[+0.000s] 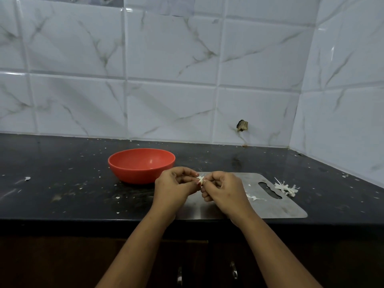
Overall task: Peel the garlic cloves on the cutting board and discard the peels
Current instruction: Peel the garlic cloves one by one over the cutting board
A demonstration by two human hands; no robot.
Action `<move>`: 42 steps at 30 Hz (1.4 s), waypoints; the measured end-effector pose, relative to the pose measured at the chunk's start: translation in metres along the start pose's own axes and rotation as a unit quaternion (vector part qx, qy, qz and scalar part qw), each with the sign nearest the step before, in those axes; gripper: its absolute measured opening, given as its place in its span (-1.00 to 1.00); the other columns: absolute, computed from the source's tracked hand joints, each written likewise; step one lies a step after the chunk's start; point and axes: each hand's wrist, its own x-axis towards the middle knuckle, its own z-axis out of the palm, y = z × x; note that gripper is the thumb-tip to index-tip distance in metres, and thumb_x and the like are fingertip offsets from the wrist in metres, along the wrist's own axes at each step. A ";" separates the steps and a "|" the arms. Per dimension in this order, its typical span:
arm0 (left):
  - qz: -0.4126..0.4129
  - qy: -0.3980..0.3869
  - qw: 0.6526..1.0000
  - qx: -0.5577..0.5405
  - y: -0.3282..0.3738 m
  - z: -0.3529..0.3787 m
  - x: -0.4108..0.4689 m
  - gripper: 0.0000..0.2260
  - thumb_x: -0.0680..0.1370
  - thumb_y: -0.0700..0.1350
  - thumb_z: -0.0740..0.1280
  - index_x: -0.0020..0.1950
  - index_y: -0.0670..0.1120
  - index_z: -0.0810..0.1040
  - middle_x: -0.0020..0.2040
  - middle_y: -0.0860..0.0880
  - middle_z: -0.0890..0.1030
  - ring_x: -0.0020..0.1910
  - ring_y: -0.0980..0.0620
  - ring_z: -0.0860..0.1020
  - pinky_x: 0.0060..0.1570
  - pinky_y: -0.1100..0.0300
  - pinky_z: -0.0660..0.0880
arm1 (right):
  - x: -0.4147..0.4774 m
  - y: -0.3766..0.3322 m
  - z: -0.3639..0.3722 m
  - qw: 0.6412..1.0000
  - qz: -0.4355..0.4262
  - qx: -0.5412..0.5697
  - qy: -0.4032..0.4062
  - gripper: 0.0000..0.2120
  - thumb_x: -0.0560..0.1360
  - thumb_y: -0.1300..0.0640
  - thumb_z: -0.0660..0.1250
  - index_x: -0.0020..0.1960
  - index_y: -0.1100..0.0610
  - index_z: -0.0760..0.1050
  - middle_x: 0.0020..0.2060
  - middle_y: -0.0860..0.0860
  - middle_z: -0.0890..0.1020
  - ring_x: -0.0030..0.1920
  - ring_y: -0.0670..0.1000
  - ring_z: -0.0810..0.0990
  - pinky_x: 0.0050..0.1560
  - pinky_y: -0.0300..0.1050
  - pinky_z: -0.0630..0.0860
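Note:
A small white garlic clove (200, 179) with loose skin is pinched between the fingertips of both hands, just above the left end of the grey steel cutting board (270, 208). My left hand (175, 187) holds it from the left and my right hand (223, 189) grips it from the right. A scrap of white peel (252, 197) lies on the board beside my right hand. A heap of white peels (286, 188) rests on the counter just past the board's right end. The board under my hands is hidden.
A red-orange bowl (124, 169) stands on the black counter (62, 183) to the left of the board, behind my left hand. Tiny white flecks dot the counter. Tiled walls close the back and right side. Cabinet handles (233, 270) show below the counter edge.

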 end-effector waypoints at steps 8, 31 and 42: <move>-0.003 0.000 0.999 -0.038 -0.002 0.000 0.004 -0.86 0.41 -0.38 0.44 -0.11 -0.18 0.64 -0.24 -0.14 0.69 -0.21 0.00 0.67 -0.19 0.27 0.58 | 0.001 -0.004 0.000 0.997 0.032 0.067 -0.003 -0.83 0.55 0.29 0.27 -0.13 0.24 0.63 -0.33 0.13 0.66 -0.38 -0.07 0.61 -0.33 -0.28 0.52; 0.028 0.008 0.998 0.056 -0.002 0.004 0.002 -0.87 0.40 -0.31 0.48 -0.14 -0.11 0.65 -0.25 -0.03 0.69 -0.19 0.12 0.67 -0.10 0.28 0.59 | 0.000 -0.002 -0.001 0.997 0.025 0.068 -0.006 -0.78 0.54 0.32 0.24 -0.19 0.34 0.61 -0.39 0.13 0.63 -0.39 -0.06 0.61 -0.33 -0.27 0.53; -0.074 -0.066 0.987 -0.126 0.001 -0.007 0.008 -0.88 0.43 -0.41 0.40 -0.13 -0.22 0.61 -0.21 -0.17 0.68 -0.16 -0.02 0.67 -0.06 0.20 0.61 | 0.000 -0.004 -0.003 0.992 0.038 0.119 -0.032 -0.81 0.57 0.31 0.24 -0.10 0.33 0.62 -0.39 0.09 0.63 -0.38 -0.09 0.58 -0.33 -0.28 0.51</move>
